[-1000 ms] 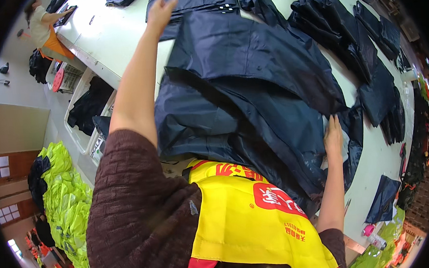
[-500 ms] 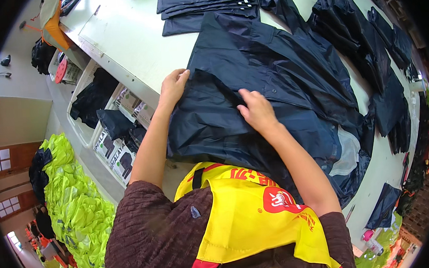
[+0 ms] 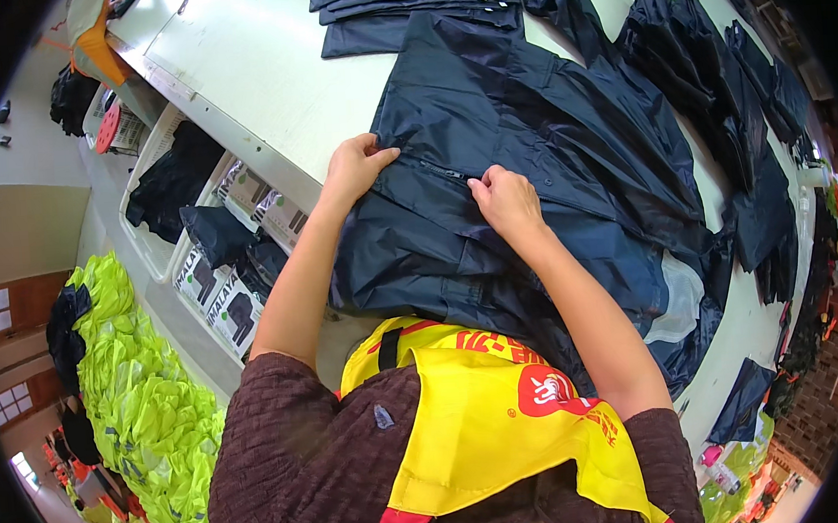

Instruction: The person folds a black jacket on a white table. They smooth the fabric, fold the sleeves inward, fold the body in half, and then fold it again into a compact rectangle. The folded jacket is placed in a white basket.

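Note:
A navy blue jacket with a glossy surface lies spread over the table, its near part hanging toward my yellow apron. My left hand pinches the jacket at its left edge, thumb against the fingers. To the right of it, my right hand is closed, with thumb and fingertips gripping the fabric of the same jacket. Between the two hands runs a seam with a short zip-like strip. A small round snap shows just right of my right hand. White mesh lining peeks out at the jacket's lower right.
Folded navy garments are stacked at the far side of the white table. More dark garments lie at right. Left of the table edge stand white crates holding dark cloth and printed packages, and a neon yellow garment heap.
The dark flap that stood raised between my hands now lies flatter, and the zip-like strip shows. Both hands have closed more tightly on the cloth. The whole view has shifted slightly.

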Available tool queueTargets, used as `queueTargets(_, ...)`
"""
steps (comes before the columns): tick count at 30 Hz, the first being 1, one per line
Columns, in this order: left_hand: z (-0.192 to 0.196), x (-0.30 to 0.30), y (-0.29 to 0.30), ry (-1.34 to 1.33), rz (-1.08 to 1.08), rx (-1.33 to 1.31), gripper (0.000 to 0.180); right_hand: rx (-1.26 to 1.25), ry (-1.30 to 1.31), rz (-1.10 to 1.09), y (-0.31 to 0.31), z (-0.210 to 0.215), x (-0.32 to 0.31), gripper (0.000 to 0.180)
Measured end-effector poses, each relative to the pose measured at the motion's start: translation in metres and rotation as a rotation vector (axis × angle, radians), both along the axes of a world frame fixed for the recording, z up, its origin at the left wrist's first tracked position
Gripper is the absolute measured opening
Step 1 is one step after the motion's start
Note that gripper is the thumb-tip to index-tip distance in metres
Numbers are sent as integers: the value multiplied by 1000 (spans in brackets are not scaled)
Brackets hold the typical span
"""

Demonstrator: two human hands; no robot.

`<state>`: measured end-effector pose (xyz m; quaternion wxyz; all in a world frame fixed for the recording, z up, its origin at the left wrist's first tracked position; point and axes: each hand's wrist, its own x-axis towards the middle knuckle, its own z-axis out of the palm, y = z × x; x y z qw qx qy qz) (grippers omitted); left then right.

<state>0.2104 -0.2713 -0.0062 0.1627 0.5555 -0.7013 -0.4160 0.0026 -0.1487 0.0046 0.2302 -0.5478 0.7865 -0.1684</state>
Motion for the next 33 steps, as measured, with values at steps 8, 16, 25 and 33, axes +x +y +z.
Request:
queueTargets(8,-3,-15,4,22,-33,-38,45,76,-300,-144,-29,-18,11,25)
queueTargets(16,-10,-34,15,-383,-377,-649,53,226,-214,97,-38,-13,16,29)
queueTargets(25,-24,-16,0,-502,-164,-677,56,198,-65,64,46,41,-75,28)
queueTargets(33,-43,-16,-12,-605,-86,-665,60,216,-186,-800,318,30,-326,17)
